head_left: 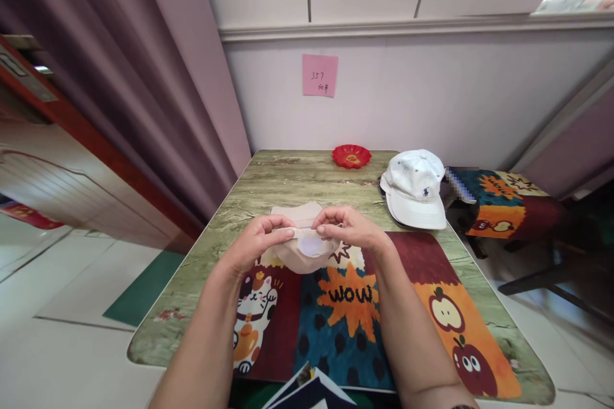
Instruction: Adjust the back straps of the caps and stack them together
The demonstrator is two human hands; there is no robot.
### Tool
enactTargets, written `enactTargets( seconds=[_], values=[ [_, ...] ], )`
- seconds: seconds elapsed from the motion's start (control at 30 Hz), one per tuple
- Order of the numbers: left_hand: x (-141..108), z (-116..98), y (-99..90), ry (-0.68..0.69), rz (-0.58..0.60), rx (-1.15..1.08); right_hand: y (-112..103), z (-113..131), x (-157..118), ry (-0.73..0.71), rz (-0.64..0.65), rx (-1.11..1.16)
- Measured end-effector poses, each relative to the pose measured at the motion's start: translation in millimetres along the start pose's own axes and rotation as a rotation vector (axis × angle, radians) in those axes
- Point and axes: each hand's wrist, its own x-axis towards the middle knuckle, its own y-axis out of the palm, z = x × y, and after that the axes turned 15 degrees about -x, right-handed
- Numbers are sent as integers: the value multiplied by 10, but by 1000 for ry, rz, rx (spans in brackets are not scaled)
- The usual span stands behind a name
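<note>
A pale beige cap (300, 260) is held over the far edge of a colourful mat, its inside facing up towards me and its brim pointing away. My left hand (261, 239) pinches the left part of the cap's near band between thumb and fingers. On the right part of the same band, my right hand (352, 228) has a like pinch, close to the left one. To the right, a white cap (415, 182) with a small dark logo rests on top of other headwear at the table's right edge.
The green wood-patterned table (283, 172) bears a red scalloped dish (352, 156) at the back and the printed mat (336, 339) in front. Folded dark and white cloth or paper shows at the near edge. A patterned stool (508, 195) stands right; a curtain hangs left.
</note>
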Motion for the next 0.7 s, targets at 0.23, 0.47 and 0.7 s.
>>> enactTargets(
  seconds=[0.23,0.47,0.7],
  values=[
    [-6,33,4,5,-22,-39,6,12,-10,25,-13,12],
    [-26,13,49,36,-84,-73,-4,-1,-13,-7,-48,27],
    [-19,11,54,63,-97,-70,-92,-114,-49,-31,-71,-7]
  ],
)
